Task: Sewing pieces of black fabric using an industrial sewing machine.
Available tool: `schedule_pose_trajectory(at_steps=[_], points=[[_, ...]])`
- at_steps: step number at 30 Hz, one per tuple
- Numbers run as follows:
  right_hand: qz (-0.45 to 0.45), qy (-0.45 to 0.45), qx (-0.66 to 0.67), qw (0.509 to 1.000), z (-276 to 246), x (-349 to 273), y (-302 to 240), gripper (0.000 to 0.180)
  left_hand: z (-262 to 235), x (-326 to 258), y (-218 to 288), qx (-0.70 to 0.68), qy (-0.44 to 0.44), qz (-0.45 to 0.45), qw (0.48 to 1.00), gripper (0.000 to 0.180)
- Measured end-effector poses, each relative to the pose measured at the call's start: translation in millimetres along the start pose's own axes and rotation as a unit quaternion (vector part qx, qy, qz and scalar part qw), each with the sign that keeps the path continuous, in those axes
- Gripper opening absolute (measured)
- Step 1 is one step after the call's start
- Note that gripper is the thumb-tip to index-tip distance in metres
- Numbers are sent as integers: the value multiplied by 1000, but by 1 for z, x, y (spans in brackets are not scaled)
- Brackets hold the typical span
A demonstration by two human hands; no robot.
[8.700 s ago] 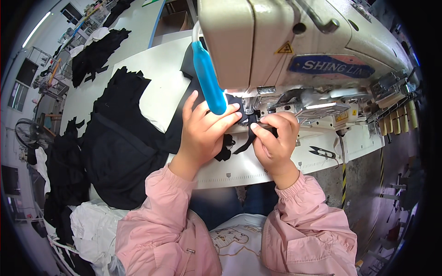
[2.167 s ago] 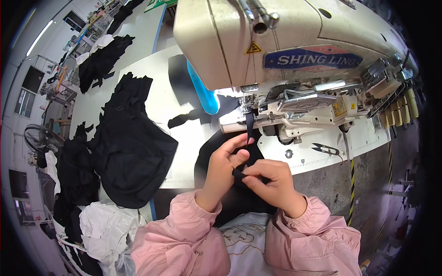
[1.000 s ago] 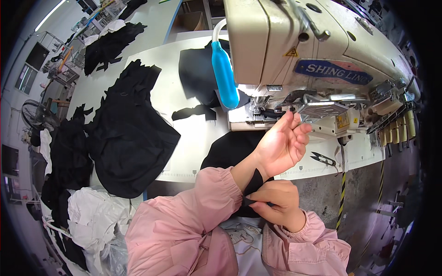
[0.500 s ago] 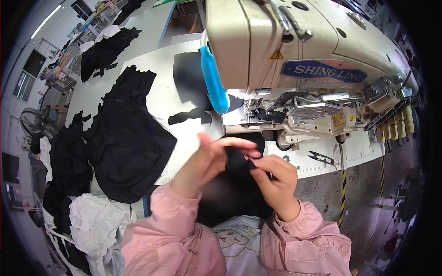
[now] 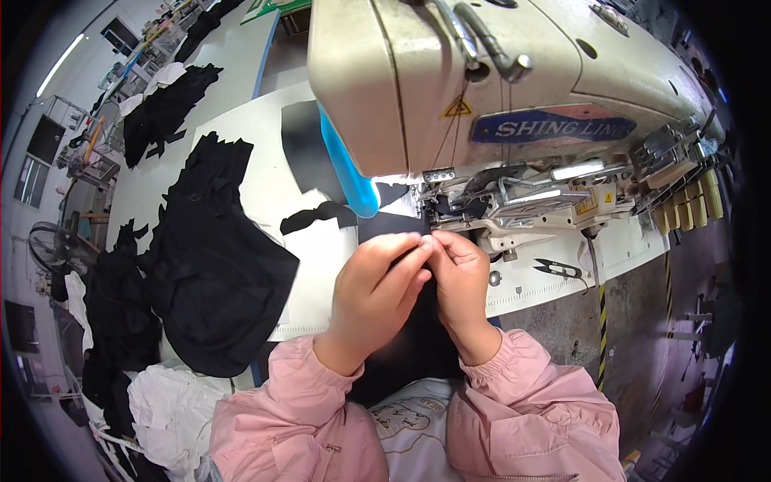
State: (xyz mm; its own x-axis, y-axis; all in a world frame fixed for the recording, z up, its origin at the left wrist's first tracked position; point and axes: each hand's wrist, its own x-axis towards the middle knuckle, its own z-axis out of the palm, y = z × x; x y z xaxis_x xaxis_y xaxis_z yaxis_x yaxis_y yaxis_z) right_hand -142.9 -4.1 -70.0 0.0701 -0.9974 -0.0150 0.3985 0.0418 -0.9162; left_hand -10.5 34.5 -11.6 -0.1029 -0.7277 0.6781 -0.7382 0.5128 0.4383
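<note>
Both my hands meet just in front of the needle area of a cream industrial sewing machine (image 5: 361, 96). My left hand (image 5: 371, 293) is closed, its thumb and fingertips pinching the edge of a black fabric piece (image 5: 418, 321). Right beside it, my right hand (image 5: 462, 277) pinches the same edge, fingertips almost touching the left ones. The fabric hangs between my wrists toward my lap, and dark cloth also shows on the bed beyond my fingers. The pinched edge itself is mostly covered by my fingertips.
A blue strip (image 5: 349, 177) hangs at the machine's left. Black thread snips (image 5: 558, 267) lie right of my hands. Leftward are a narrow black cloth strip (image 5: 317, 215), a large heap of black garment pieces (image 5: 221, 281) and a crumpled white plastic bag (image 5: 173, 410).
Both hands have moved forward to the needle area with the black fabric. My left hand's raised, spread fingers have closed into a pinch. The view has shifted slightly.
</note>
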Motion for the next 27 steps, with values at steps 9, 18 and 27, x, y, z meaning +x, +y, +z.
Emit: schedule_pose_trajectory(at_steps=[9,18,27], points=[[28,-33,-2,999,-7,3,-3,18,15,2,-26,29,-17,34,999,51],[22,-41,-4,999,-10,2,-4,17,16,2,-24,31,-17,29,999,52],[32,-36,-13,999,-7,3,-13,18,15,2,-23,55,-24,31,998,54]])
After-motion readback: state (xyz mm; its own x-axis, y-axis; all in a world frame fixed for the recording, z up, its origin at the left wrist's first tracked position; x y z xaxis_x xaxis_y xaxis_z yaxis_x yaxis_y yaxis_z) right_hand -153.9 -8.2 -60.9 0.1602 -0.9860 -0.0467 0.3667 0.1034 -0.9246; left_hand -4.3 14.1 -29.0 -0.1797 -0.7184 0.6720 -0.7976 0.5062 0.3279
